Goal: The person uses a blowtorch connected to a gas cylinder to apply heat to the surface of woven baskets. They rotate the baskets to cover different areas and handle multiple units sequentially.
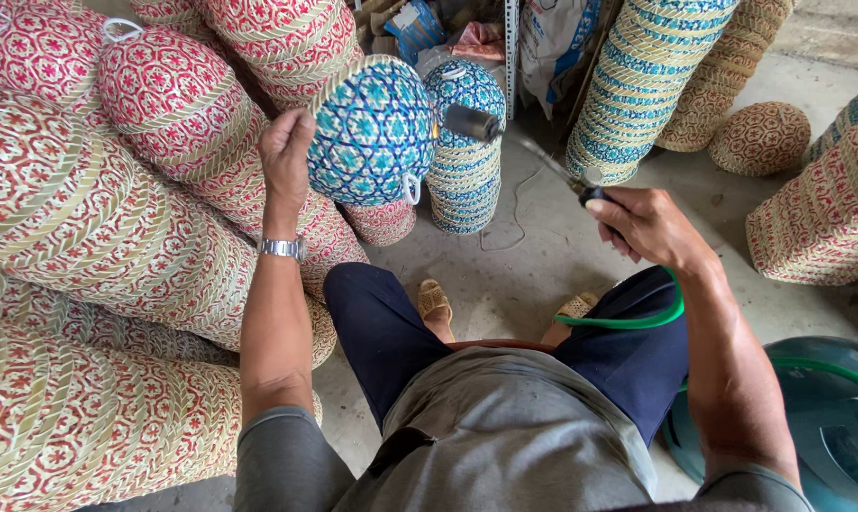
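My left hand (285,152) grips the rim of a round blue and white woven basket (372,133) and holds it up, tilted on its side. On that wrist sits a metal watch (282,248). My right hand (647,223) is closed on the handle of a gas torch (524,156); its dark nozzle (471,122) points at the basket's right side, close to it. From the handle a green hose (638,318) runs back under my right arm.
Stacks of red and white woven baskets (88,237) fill the left. A blue stack (467,180) stands behind the held basket, tall blue and tan stacks (638,85) at the back right. A blue-green gas cylinder (808,417) sits at my right. Concrete floor (533,265) lies ahead.
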